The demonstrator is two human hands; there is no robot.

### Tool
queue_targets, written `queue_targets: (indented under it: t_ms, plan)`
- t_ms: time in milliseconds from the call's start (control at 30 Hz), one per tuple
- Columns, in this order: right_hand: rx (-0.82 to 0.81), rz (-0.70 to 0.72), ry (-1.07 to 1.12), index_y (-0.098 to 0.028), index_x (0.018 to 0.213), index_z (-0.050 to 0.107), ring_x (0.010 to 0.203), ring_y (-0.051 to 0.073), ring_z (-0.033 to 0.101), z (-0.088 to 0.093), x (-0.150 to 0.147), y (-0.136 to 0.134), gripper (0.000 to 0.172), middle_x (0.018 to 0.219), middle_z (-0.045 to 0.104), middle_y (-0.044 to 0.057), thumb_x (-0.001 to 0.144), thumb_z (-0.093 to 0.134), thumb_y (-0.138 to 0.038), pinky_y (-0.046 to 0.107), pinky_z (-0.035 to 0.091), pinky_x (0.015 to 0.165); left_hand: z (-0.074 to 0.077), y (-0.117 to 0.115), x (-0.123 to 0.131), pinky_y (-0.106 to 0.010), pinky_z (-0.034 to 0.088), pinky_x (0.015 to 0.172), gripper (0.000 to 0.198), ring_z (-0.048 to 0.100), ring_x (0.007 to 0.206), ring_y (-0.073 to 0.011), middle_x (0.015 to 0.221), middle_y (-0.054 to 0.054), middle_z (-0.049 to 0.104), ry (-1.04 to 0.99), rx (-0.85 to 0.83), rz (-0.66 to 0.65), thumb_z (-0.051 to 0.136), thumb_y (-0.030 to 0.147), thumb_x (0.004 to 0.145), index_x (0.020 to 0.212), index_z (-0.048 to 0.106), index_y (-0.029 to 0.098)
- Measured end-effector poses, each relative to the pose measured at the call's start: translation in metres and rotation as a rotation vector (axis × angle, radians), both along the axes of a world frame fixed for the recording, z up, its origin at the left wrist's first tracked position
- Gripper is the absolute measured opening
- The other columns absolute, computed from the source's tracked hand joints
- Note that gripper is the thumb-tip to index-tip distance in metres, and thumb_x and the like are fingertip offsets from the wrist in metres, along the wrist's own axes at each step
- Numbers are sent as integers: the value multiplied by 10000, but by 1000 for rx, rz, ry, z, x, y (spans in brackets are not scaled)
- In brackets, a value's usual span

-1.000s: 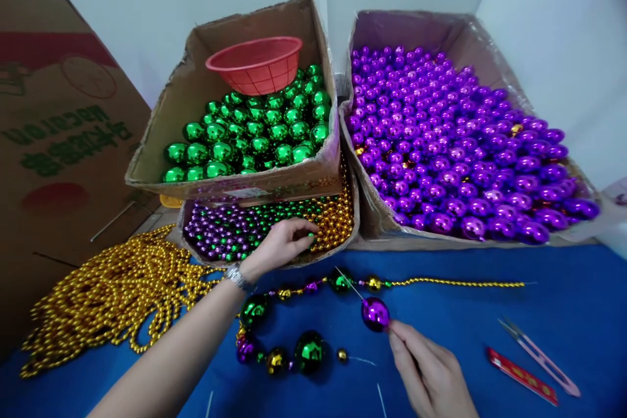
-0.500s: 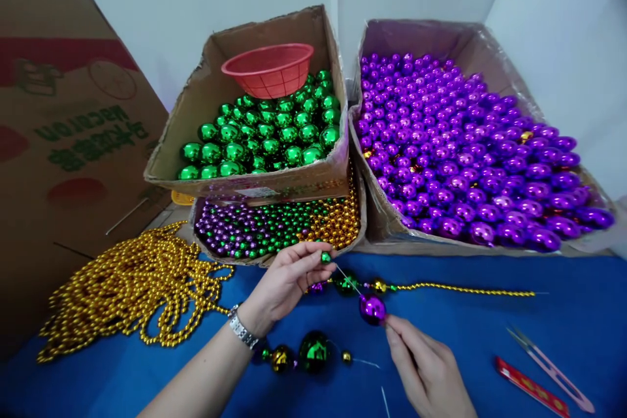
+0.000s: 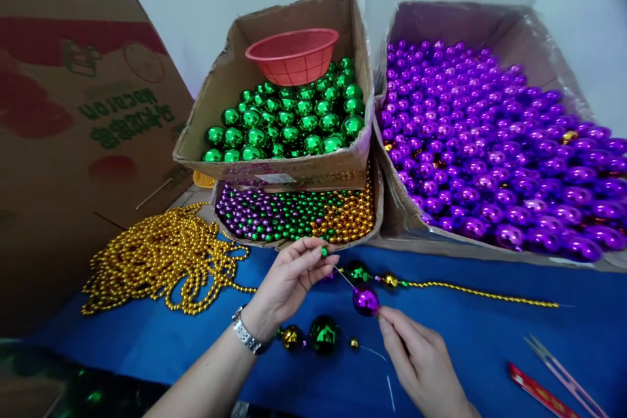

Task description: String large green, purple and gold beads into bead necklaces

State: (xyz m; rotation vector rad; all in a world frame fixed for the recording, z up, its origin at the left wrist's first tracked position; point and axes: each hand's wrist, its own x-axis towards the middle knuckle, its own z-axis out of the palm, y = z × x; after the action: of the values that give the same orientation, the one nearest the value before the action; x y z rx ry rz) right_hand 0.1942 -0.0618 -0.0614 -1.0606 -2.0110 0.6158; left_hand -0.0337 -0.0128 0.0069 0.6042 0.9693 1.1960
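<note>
My left hand (image 3: 296,274), with a metal watch (image 3: 245,332) on its wrist, pinches a small green bead (image 3: 324,252) between thumb and forefinger. A thin straight strand or needle (image 3: 344,276) slopes from near those fingers down to a shiny purple ball bead (image 3: 365,301). At that ball's lower right edge, the thumb and forefinger of my right hand (image 3: 416,353) are closed on it. Behind my hands lies a strung piece with a green ball (image 3: 357,271), a gold ball (image 3: 390,280) and a gold bead chain (image 3: 475,290). Nearer me lie a big green ball (image 3: 324,335) and a gold ball (image 3: 292,337).
Boxes hold green balls (image 3: 287,119), purple balls (image 3: 490,144) and small mixed beads (image 3: 294,212). A red basket (image 3: 294,59) sits on the green balls. Left are piled gold chains (image 3: 166,261) and a tall carton (image 3: 98,163). Pink tweezers (image 3: 563,372) and a red cutter-like tool (image 3: 539,392) lie right.
The view has swung left, so the boxes appear farther right. My right hand and the purple ball have come slightly nearer my left hand. Both hands keep their hold.
</note>
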Motion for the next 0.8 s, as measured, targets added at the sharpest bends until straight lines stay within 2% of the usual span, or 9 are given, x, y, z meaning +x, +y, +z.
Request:
queue_targets:
  t_ms: [267,533,667,800]
  plan:
    - [11,21,-23,-192,1000,601,747,168,670,2,-5,-2,200,756,643,32,957,405,-196,226,543,690,0,-6,-4,-251,566,763,203,680,890,-175,898,-34,679,-3,4,29,712,174,764,933,602,150]
    - [31,-21,-64,-173,1040,626,802,175,676,1,-3,-4,210,817,676,47,950,437,-193,261,538,761,-3,-10,-1,-244,564,730,195,680,877,-176,898,-41,674,40,66,14,695,163,780,940,586,140]
    - [5,-36,-49,-163,1055,626,762,162,667,2,-2,-9,209,887,688,63,949,449,-191,256,521,699,-4,-12,3,-242,559,746,192,680,884,-176,905,-49,682,35,79,-1,686,153,786,948,585,133]
    - [-26,-46,-70,-172,1035,632,709,150,652,4,-1,-12,200,840,681,46,950,453,-196,246,499,652,-5,-13,6,-245,558,755,194,679,890,-180,938,-58,684,31,100,-19,688,152,784,948,588,130]
